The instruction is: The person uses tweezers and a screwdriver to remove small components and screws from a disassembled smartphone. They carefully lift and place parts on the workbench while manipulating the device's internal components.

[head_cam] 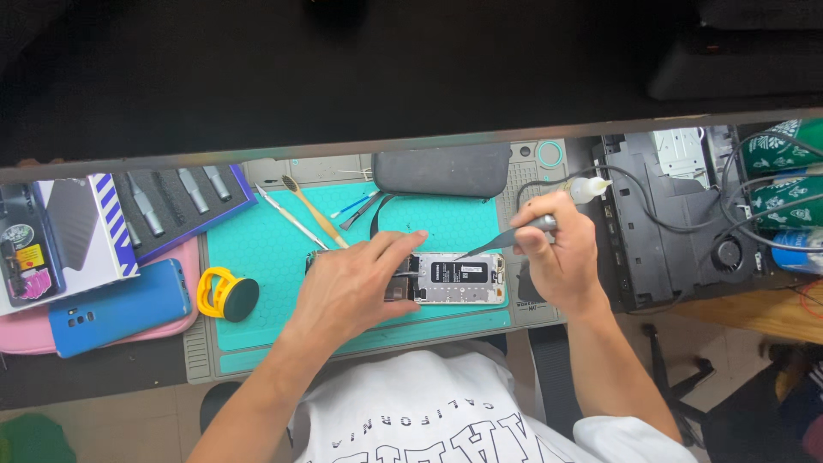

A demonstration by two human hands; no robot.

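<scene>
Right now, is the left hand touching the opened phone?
Touching: the head view shows the left hand lying flat on the opened phone, covering its left end.

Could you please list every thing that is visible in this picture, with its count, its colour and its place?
opened phone: 1, silver and black, mat centre
work mat: 1, teal, on desk
tweezers: 1, grey, in right hand
suction cup: 1, yellow and black, mat's left edge
blue phone: 1, blue, far left
grey pouch: 1, dark grey, mat top
small bottle: 1, white, behind right hand
left hand: 1, resting on phone
right hand: 1, right of phone
</scene>
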